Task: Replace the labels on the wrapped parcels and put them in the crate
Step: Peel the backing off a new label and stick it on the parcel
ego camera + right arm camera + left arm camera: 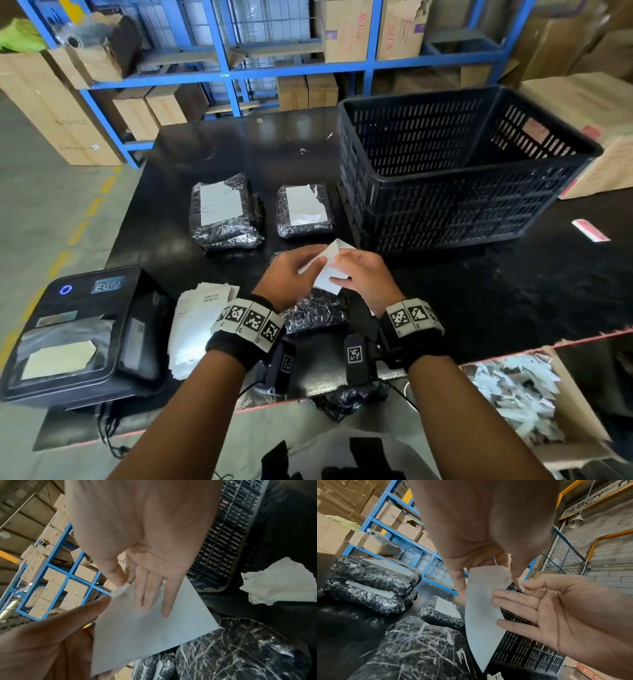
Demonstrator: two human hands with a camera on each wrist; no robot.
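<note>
Label sheet pinched between both hands, hiding most of the nearest parcel.

Bare table lies right of the hands; the crate and wrapped parcels block beyond.

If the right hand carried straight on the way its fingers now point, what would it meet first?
Most likely the left hand: the right hand points leftward across the white label sheet that both pinch, and their fingertips nearly touch already. Depth is hard to judge; beyond lies the left stack of wrapped parcels.
</note>
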